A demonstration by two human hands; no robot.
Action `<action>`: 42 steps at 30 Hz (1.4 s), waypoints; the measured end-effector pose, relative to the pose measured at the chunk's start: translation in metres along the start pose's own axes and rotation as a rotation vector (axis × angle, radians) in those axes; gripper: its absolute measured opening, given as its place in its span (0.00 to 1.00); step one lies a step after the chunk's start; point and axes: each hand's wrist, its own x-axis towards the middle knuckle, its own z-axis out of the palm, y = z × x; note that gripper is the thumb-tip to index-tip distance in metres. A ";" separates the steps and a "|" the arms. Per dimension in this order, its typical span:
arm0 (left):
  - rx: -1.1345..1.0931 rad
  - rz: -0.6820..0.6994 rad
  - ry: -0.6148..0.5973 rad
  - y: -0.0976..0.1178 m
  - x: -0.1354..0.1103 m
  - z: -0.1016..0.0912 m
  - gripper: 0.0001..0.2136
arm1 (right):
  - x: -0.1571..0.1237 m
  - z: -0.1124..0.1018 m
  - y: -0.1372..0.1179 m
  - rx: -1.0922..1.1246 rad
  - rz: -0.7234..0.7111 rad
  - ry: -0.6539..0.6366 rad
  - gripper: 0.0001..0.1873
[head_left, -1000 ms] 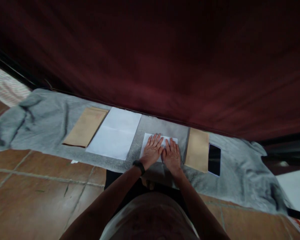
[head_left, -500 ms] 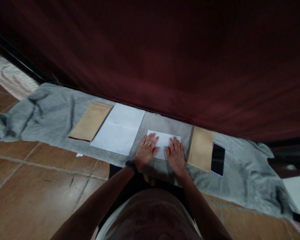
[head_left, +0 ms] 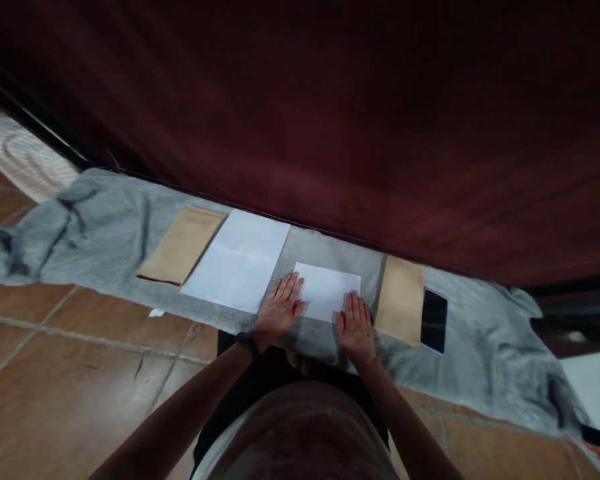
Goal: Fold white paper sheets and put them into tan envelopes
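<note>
Lying leftmost on the grey cloth [head_left: 485, 350], brown envelopes [head_left: 183, 245] sit just beside larger white paper [head_left: 237, 261]. Then the left hand [head_left: 279, 311], flat with fingers slightly spread, meets the left edge of the small white sheet [head_left: 327, 291]; the right hand [head_left: 357, 331], also flat, covers its near right corner. Further right lie another brown envelope [head_left: 400, 300] and a phone [head_left: 434, 321]. Smoothing seems the step in hand; the next move calls for lifting without dragging.

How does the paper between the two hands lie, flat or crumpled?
Flat: the paper shows straight edges and a smooth top; whether it's folded, cannot tell.
</note>
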 end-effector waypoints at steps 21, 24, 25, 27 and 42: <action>0.129 0.280 -0.171 0.028 -0.023 0.004 0.28 | 0.002 -0.036 0.011 -0.019 -0.262 -0.314 0.22; 0.132 0.286 -0.187 0.032 -0.017 0.004 0.29 | 0.007 -0.040 0.017 -0.029 -0.290 -0.359 0.24; 0.135 0.292 -0.185 0.033 -0.016 0.003 0.28 | 0.008 -0.041 0.020 -0.034 -0.303 -0.373 0.25; 0.143 0.305 -0.192 0.035 -0.014 -0.002 0.26 | 0.010 -0.043 0.024 -0.052 -0.336 -0.395 0.27; 0.082 0.228 -0.173 0.014 -0.009 -0.031 0.16 | -0.001 -0.041 0.009 -0.047 -0.250 -0.290 0.20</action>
